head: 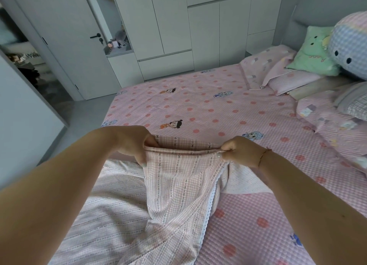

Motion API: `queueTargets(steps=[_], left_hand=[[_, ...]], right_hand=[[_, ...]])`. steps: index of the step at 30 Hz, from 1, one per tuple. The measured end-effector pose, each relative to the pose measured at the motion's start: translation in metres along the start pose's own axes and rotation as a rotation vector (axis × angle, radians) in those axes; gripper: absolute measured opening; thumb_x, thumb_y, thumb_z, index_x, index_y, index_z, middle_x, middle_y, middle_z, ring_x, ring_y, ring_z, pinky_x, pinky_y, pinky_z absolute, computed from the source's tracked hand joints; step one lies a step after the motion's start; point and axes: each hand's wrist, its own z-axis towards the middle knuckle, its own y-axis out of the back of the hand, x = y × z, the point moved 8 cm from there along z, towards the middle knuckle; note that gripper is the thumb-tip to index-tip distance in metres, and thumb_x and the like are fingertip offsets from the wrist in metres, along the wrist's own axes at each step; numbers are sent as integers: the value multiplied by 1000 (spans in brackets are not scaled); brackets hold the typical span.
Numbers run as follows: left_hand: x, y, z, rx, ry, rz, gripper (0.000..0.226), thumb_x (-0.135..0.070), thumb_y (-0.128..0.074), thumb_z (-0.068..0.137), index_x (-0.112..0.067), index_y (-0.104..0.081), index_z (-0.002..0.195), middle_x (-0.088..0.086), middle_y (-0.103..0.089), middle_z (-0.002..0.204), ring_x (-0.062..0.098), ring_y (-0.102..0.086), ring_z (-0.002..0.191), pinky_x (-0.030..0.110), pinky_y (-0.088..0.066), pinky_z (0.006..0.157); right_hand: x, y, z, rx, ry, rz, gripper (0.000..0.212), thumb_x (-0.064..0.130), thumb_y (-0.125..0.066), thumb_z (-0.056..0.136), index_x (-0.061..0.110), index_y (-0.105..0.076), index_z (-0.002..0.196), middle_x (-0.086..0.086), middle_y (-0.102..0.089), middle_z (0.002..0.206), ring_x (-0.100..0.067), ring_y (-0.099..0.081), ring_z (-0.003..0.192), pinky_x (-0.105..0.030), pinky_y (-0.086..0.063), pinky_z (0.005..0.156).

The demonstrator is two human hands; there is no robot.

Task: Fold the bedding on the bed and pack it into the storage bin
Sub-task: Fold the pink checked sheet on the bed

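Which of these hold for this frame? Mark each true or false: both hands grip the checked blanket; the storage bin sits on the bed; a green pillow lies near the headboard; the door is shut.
1. Both the left hand and the right hand grip the checked blanket: true.
2. The storage bin sits on the bed: false, no bin is in view.
3. A green pillow lies near the headboard: true.
4. The door is shut: false, it stands open.

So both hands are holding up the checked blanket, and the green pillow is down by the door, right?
Not quite. Both hands, left and right, do hold the checked blanket, but the head view shows the green pillow at the headboard, not by the door.
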Motion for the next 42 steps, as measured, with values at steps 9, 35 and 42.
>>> queueTargets(steps=[9,35,42], left_hand=[[-1,12,8,-97,36,383,22,-37,-69,86,-16,-67,92,-8,-62,64,5,-58,62,24,-43,68],[-16,-13,19,-96,-157,215,30,-10,-65,83,-30,-72,105,-13,-71,93,5,-64,87,25,-51,84],[-25,16,22,-242,-96,660,20,-25,-50,98,-14,-66,95,-3,-68,93,11,-54,78,22,-40,72]], right_hand=[[-7,-11,2,82,36,-169,39,11,-61,84,10,-35,55,-11,-32,61,-17,-30,53,-27,-26,56],[-39,15,13,7,-200,18,42,16,-66,86,22,-47,49,3,-38,54,-9,-37,51,-21,-30,54],[-44,-7,16,85,-138,-138,40,12,-65,82,13,-40,51,-12,-42,69,-19,-39,59,-27,-32,59]])
